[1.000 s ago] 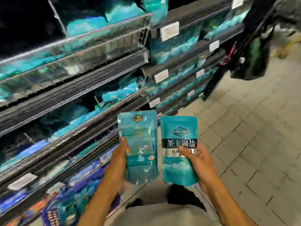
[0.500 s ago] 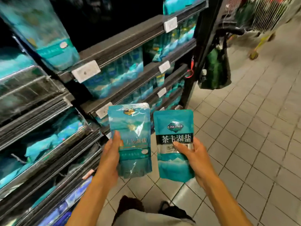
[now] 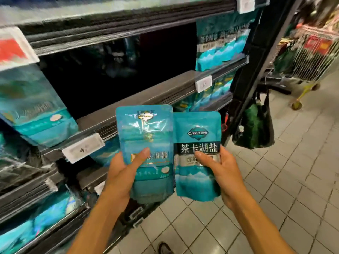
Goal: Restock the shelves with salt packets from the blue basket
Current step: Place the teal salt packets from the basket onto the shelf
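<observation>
**Two salt packets held up, shelves blurred**

At frame centre our left hand (image 3: 121, 173) grips a glossy teal salt packet (image 3: 146, 142); our right hand (image 3: 222, 170) pinches a matte teal packet (image 3: 197, 156). The dark shelf (image 3: 150, 92) behind blurs; fingers are hidden behind both.

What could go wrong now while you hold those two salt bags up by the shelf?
1. The two differ: the left hand holds a glossy packet, the right hand a matte CAKA packet. One could land in the wrong row.
2. Each is held only near its middle, thumb in front, so one might slip onto the tiled floor.
3. The dark shelf gap is hard to see into, so a packet may topple.
</observation>
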